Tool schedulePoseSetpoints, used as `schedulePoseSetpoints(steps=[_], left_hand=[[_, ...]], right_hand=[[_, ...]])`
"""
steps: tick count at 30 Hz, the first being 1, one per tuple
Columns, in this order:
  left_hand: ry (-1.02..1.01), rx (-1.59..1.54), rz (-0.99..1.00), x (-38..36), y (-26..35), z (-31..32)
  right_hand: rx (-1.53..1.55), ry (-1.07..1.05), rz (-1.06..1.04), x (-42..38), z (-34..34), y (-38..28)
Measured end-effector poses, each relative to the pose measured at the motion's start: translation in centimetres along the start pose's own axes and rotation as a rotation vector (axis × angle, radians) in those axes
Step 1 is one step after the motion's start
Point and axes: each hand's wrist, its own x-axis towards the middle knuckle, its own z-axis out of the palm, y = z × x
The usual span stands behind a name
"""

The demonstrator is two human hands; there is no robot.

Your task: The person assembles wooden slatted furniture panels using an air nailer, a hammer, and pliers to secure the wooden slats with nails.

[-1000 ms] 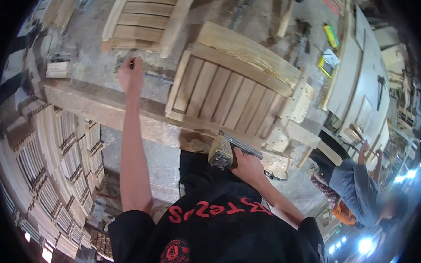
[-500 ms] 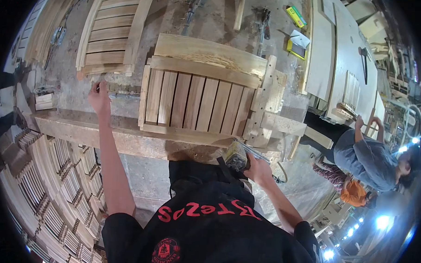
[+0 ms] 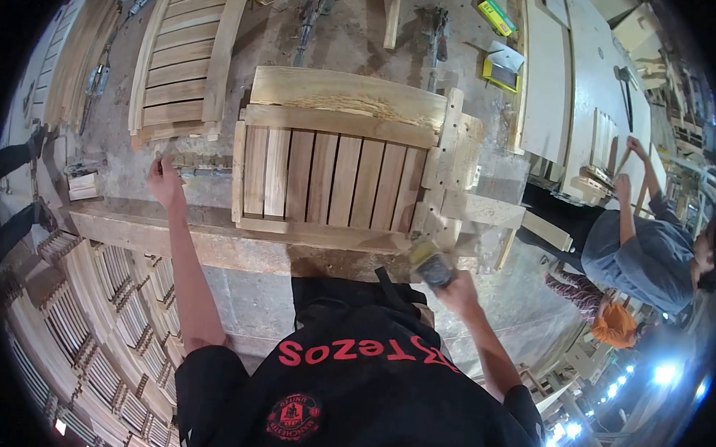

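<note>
A slatted wooden panel [image 3: 333, 178] lies on the worktable [image 3: 262, 31] in front of me, with a wide board [image 3: 347, 95] along its far side. My right hand [image 3: 458, 294] is closed on a blocky, motion-blurred tool [image 3: 433, 265] near the panel's near right corner. My left hand [image 3: 165, 181] is over the table left of the panel, fingers bent together; whatever it may hold is too small to make out. A drilled wooden strip [image 3: 445, 148] runs along the panel's right side.
Another slatted panel [image 3: 177, 59] lies at the far left. A yellow-green box [image 3: 497, 18] and an open yellow box [image 3: 501, 71] are at the far right. Slatted panels [image 3: 110, 325] are stacked at lower left. A person in grey [image 3: 637, 261] works at the right.
My right hand has moved slightly right with the tool, which now looks turned and blurred. My left hand is a little lower. The person in grey has shifted their arms.
</note>
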Motion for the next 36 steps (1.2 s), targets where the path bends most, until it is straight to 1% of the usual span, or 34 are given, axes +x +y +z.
schedulePoseSetpoints(steps=[1,2,4,6,8,11,14,15,18,21,22,23,24,26,28,30,32,33,34,35,36], left_hand=[[0.000,-0.009,0.013,0.0,-0.4,0.0],[0.000,-0.016,0.025,-0.1,-0.4,-0.1],[0.006,0.000,0.034,-0.3,-0.4,-0.1],[0.005,0.014,0.032,-0.1,-0.5,-0.3],[-0.014,0.015,0.015,0.1,-0.8,-0.3],[-0.010,0.048,0.034,-0.4,0.0,-0.2],[-0.015,0.061,0.056,-0.1,-0.4,-0.2],[-0.017,0.062,0.058,0.1,-0.7,-0.2],[-0.136,0.170,0.012,0.2,-0.6,-0.6],[-1.068,1.204,0.532,2.0,2.7,-3.7],[-1.214,1.438,0.603,3.2,3.8,-4.6],[-1.342,1.680,0.680,4.6,5.4,-4.6],[-1.223,1.559,0.659,5.5,7.7,-3.1],[-1.014,1.305,0.599,6.1,12.7,-0.3],[-0.840,1.065,0.531,5.7,16.3,1.6],[-0.653,0.244,0.016,5.6,10.4,7.6],[-0.853,-0.085,-0.374,4.1,12.3,12.9],[-0.934,-0.157,-0.691,5.7,9.7,16.6],[-0.883,-0.295,-0.838,6.0,9.3,19.7],[-0.825,-0.431,-1.000,5.5,9.6,22.7],[-0.885,-0.500,-1.010,5.7,10.6,25.3]], right_hand=[[0.071,0.022,-0.027,-0.1,0.0,1.5],[0.309,0.112,-0.003,0.0,0.0,1.8],[0.375,0.145,0.156,0.2,-0.3,4.6],[0.509,0.228,0.427,0.8,-2.7,2.0],[0.732,0.186,0.544,1.6,-3.4,5.3],[0.886,0.173,0.585,3.1,-5.5,5.4],[1.190,0.216,0.574,3.7,-5.3,11.3],[1.142,0.181,0.532,3.8,-5.2,13.5],[0.627,0.445,0.536,5.0,-5.1,13.7],[-0.018,0.487,0.428,4.1,-5.7,12.3],[-0.231,0.516,0.395,4.0,-6.3,11.4],[0.002,0.537,0.353,4.0,-7.0,8.9],[0.224,0.553,0.291,4.5,-7.8,5.6],[0.816,0.583,0.320,6.6,-7.9,0.2],[1.044,0.555,0.327,10.8,-7.2,-4.6],[1.279,0.405,0.311,17.1,-6.1,-6.7],[1.481,0.287,0.380,24.9,-6.3,-8.9],[1.622,0.262,0.426,29.8,-6.8,-9.6],[1.754,0.224,0.482,34.6,-7.3,-9.8],[1.899,0.348,0.480,39.2,-8.1,-9.4],[2.036,0.468,0.474,44.0,-9.2,-9.0]])
